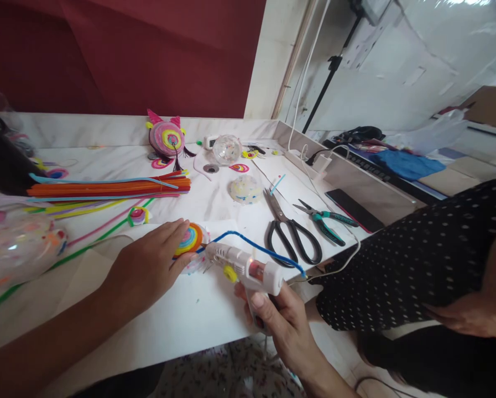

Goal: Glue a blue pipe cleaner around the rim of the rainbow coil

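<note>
My left hand (148, 265) lies flat on the white table (198, 309), its fingertips pressing a rainbow spiral disc of coiled pipe cleaner (189, 239) that sits on a clear ball. My right hand (278, 318) grips the handle of a white hot glue gun (243, 266), whose nozzle points left at the disc. A blue pipe cleaner (256, 247) runs from the disc over the gun.
Black scissors (291, 232) and green-handled pliers (328, 221) lie right of the gun, a phone (353, 209) beyond. A bundle of pipe cleaners (110, 187) lies at left, a clear ball (17, 243) near it. A pink owl figure (167, 138) stands at the back. Another person in a dotted garment (417, 260) sits at right.
</note>
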The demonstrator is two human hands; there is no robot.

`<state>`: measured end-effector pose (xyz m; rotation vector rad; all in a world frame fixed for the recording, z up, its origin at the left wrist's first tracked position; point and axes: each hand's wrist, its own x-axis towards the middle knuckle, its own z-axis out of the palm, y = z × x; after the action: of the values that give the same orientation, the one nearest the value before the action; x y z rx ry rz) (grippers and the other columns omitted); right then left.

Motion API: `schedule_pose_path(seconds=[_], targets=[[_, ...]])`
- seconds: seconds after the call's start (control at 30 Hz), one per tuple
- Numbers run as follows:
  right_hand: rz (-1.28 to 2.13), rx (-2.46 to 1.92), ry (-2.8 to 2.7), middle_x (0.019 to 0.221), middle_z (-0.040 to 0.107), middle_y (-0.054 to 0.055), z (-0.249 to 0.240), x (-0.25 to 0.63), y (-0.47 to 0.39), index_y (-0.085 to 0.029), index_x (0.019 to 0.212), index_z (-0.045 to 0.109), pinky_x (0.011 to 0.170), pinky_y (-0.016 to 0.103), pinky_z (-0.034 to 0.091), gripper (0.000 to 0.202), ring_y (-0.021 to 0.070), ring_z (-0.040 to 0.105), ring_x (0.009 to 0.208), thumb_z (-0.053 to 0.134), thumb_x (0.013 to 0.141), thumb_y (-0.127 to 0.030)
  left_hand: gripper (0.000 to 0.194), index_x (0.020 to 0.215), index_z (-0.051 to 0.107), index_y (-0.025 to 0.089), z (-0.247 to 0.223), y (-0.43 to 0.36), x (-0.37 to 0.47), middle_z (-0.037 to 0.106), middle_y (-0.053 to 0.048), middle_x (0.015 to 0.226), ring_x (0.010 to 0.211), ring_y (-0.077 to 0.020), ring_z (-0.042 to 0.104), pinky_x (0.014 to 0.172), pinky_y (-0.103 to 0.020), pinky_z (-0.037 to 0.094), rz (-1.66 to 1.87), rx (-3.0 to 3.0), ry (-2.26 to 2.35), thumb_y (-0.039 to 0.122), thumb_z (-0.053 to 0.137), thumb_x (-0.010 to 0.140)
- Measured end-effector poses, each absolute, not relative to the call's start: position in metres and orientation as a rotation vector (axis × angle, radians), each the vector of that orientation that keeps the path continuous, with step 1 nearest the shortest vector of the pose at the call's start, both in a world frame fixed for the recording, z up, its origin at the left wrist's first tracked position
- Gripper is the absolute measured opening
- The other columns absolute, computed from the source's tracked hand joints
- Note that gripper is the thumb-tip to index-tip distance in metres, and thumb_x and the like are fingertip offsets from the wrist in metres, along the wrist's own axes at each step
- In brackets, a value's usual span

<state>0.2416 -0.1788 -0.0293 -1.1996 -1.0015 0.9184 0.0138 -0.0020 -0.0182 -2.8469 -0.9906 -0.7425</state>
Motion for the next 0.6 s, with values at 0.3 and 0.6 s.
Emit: schedule_pose_path(seconds=[0.3, 0.6], targets=[[0.928, -1.257, -1.049, 0.108, 0.091, 0.012, -0.026, 0.2428, -0.1851, -0.023, 0.131, 0.087, 0.072, 0.031, 0.064, 0.056, 0.0222, 0.078, 0.082, 0.075, 0.104, -0.071, 0.04, 0.145, 0.069, 0.026, -0.014, -0.0061, 0.0156, 0.078, -0.015, 0.153, 0.139, -0.038, 0.077, 0.109, -0.052, 0.071, -0.726, -2.862, -1.071, 0.037, 0.058, 0.108], [0.948, -1.24, -1.043, 0.123, 0.09, 0.011, -0.0238, 0.2431, -0.1877, -0.029, 0.13, 0.088, 0.098, 0.037, 0.07, 0.048, 0.0289, 0.086, 0.113, 0.076, 0.104, -0.068, 0.039, 0.143, 0.069, 0.031, -0.0163, -0.0042, 0.0133, 0.075, -0.013, 0.158, 0.143, -0.0384, 0.074, 0.11, -0.053, 0.07, -0.683, -2.906, -1.179, 0.037, 0.064, 0.105]])
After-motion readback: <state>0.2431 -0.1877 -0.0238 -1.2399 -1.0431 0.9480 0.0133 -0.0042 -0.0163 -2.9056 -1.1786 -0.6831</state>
